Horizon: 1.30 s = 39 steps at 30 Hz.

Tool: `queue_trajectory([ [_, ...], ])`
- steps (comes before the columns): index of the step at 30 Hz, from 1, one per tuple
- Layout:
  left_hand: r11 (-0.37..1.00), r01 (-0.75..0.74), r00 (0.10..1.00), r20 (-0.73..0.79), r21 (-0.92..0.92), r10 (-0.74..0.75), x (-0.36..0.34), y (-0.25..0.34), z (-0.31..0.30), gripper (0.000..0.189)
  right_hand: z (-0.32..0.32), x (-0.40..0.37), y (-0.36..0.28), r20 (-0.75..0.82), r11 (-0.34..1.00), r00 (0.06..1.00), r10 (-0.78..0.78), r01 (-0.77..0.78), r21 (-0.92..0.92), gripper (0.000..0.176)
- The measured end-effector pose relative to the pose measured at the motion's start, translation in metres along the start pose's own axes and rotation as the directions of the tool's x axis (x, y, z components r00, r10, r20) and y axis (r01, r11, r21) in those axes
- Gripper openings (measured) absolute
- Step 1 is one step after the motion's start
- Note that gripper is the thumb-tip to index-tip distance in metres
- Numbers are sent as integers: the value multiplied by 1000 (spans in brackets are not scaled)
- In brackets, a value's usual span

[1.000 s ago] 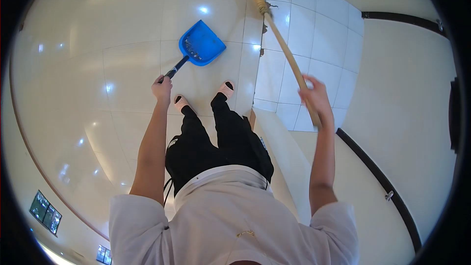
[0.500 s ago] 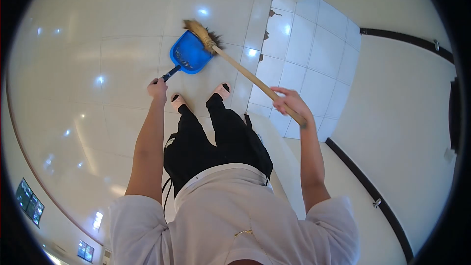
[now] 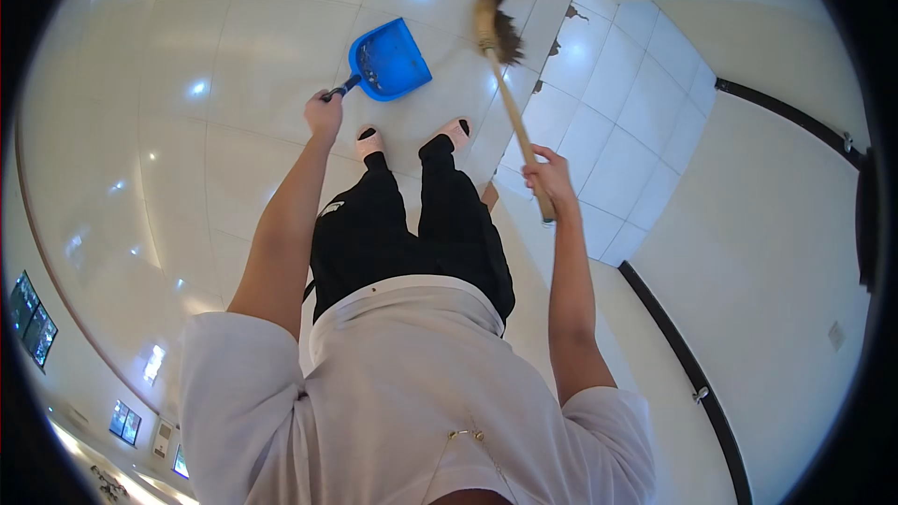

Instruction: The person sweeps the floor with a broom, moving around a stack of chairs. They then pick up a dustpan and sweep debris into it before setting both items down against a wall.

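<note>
A glossy cream tile floor [image 3: 234,56] seen from above. A wooden broom [image 3: 508,103] slants across it, its bristles near the right side of a blue dustpan [image 3: 391,61] but apart from it. The right hand [image 3: 552,178] has its fingers closed around the broom's stick near its end. The left hand [image 3: 324,114] has its fingers closed on the dustpan's dark handle. The pan lies just beyond them, ahead of the person's feet [image 3: 412,138].

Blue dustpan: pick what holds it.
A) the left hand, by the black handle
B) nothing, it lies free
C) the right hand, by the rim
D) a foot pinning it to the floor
A: the left hand is closed around the black handle of the blue dustpan, while the right hand grips the broom by its stick.
</note>
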<state>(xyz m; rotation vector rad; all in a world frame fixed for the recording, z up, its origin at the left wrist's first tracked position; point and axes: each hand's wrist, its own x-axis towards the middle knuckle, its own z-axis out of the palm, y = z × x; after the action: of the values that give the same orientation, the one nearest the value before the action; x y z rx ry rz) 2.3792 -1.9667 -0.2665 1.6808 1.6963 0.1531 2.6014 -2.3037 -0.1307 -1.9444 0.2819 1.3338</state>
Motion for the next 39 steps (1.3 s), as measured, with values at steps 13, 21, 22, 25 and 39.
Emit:
queue_trajectory([
  [13, 990, 79, 996, -20, -118, -82, 34, -65, -74, 33, -9, -179, -46, 75, 997, 995, 71, -73, 25, 56],
  [21, 870, 241, 965, 7, -429, -264, -1, -131, -178, 37, 69, -19, -54, -122, 995, 988, -95, 99, 19, 34],
  [22, 861, 235, 964, -6, -451, -266, -2, -134, -183, 38, 95, -5, -48, -116, 995, 990, -82, 87, 42, 30],
  [25, 888, 276, 944, -71, -367, -322, 8, -147, -183, 35, 179, 10, -11, -116, 985, 987, -109, 123, 120, 28],
  [39, 901, 238, 937, -160, -362, -312, -32, -199, -205, 35, 105, -227, -46, 287, 998, 957, 39, -25, -55, 53],
])
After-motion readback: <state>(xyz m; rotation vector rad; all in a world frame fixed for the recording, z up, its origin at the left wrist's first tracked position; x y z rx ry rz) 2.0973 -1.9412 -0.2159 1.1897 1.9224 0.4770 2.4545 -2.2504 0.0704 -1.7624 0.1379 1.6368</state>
